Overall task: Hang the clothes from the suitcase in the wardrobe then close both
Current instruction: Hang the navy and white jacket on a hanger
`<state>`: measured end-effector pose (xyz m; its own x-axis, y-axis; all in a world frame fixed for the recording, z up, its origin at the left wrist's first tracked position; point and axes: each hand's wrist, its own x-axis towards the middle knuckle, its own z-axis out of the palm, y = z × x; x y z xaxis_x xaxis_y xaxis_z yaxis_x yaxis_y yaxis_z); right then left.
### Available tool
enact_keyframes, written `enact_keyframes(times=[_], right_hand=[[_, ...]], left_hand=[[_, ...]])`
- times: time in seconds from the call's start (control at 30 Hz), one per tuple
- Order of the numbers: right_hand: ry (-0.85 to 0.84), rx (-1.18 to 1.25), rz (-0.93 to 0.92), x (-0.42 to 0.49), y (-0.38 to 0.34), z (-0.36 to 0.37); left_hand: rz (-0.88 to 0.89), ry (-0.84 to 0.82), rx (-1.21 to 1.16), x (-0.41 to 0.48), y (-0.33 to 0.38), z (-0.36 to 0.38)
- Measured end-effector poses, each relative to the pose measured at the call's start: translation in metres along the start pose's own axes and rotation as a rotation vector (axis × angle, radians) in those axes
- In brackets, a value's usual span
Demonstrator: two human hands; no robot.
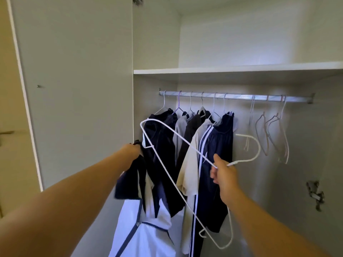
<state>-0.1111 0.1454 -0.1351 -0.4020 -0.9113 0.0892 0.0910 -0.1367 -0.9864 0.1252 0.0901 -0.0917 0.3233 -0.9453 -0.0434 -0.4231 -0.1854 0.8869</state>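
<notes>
Setting: open white wardrobe (pixel 156 43); silver metal hanging rail (pixel 235 96) under a white shelf (pixel 237 68); suitcase not in view
Already hung: row of dark and pale garments (pixel 193 138) on wire hangers at the left half of the rail; three or so bare wire hangers (pixel 274 134) at the right half
Left hand (pixel 132 151): fingers clenched on the top edge of a navy-and-white sports garment (pixel 141 219); garment hangs limp below the fist, just in front of the hung row's left end
Right hand (pixel 223 173): fingers pinched narrow on a thin white wire hanger (pixel 167 156) where neck meets hook; hook curls off to the right of the hand
Hanger axis: long axis runs on a diagonal, upper left to lower right; upper shoulder tip sits just beside the left fist; lower tip hangs well below the right wrist
Key relation: garment opening lies left of and below the right fingers; the hanger's upper tip is the nearer end, so that tip likely enters first; left hand is the nearer one to feed cloth on
Step, as judged: garment not yet on hanger; several pieces done, closing still ahead
Risk: limp cloth may slip off a tilted wire arm
</notes>
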Motion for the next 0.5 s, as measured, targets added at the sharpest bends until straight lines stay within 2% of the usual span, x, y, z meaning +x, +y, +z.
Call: enact_keyframes(times=[0.1, 0.23, 0.5], right_hand=[[0.044, -0.020, 0.016, 0.002, -0.001, -0.003], [0.077, -0.180, -0.042, 0.001, 0.001, -0.005], [0.071, -0.295, -0.089, -0.003, -0.003, -0.002]], left_hand=[[0.045, 0.027, -0.039, 0.001, 0.004, -0.003], [0.072, -0.014, -0.132, 0.007, 0.002, -0.011], [0.176, 0.216, -0.057, 0.010, -0.005, -0.011]])
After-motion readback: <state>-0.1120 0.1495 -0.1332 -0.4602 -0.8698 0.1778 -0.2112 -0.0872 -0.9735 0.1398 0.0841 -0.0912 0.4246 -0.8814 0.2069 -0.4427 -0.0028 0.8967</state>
